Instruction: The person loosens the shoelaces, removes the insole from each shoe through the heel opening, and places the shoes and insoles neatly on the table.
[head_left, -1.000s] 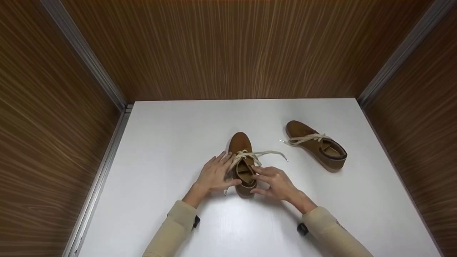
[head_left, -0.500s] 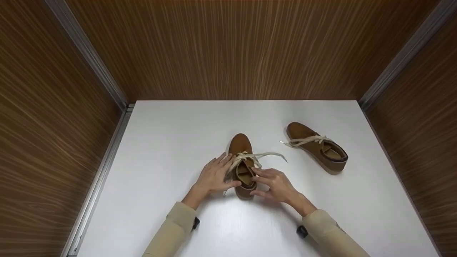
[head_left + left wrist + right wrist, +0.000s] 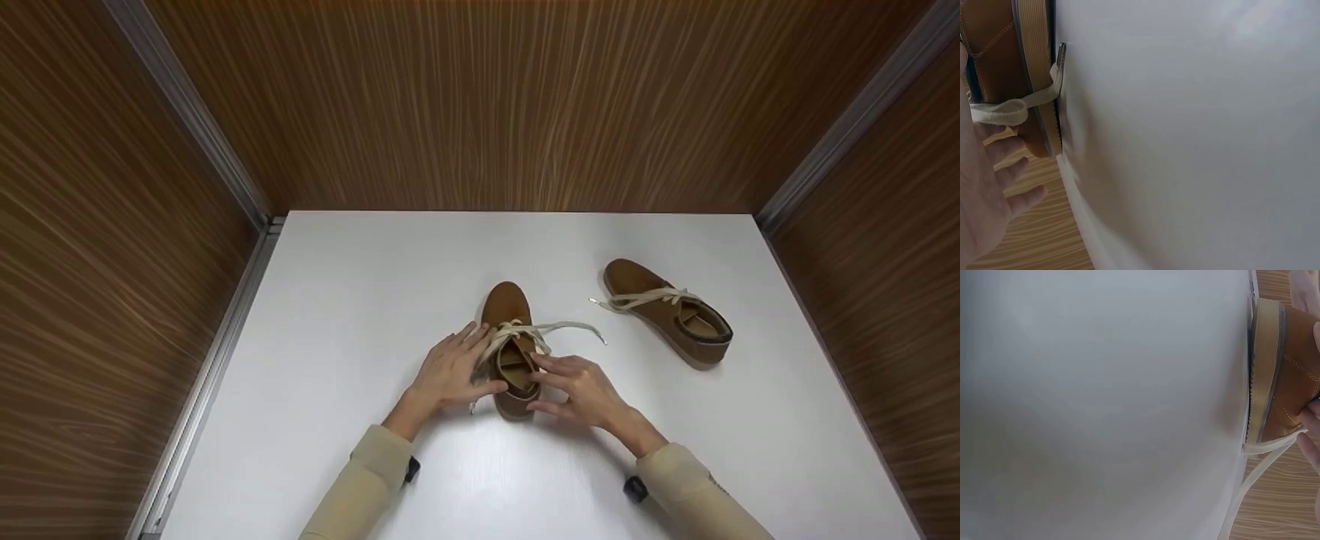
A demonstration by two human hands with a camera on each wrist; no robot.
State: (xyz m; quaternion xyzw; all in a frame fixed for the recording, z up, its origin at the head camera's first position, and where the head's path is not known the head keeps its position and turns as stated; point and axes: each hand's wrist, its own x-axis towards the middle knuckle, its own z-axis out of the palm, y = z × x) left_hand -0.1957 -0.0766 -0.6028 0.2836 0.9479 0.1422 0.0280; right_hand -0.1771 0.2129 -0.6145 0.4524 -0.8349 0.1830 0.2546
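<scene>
A brown lace-up shoe (image 3: 506,301) stands on the white table in the head view, toe pointing away, cream laces (image 3: 566,325) loose across its top. My left hand (image 3: 450,367) lies along its left side with the fingers extended, the thumb reaching toward the heel collar. On the other side, my right hand (image 3: 581,386) touches the collar with relaxed, slightly bent fingers, its thumb near the heel. The left wrist view shows the shoe's ribbed sole edge (image 3: 1036,50) and a looped lace (image 3: 1008,111) beside the left fingers. Two right fingertips (image 3: 1303,439) meet the lace area in the right wrist view.
A second brown shoe (image 3: 649,300) with tied cream laces sits at the right rear, angled toward the left. The white table (image 3: 360,277) is bounded by wood-grain panels (image 3: 495,105) at the back and sides, with metal rails (image 3: 187,112) along the corners.
Both hands and the shoe between them keep almost the same place. The whole head view has shifted slightly, so the scene sits a little lower.
</scene>
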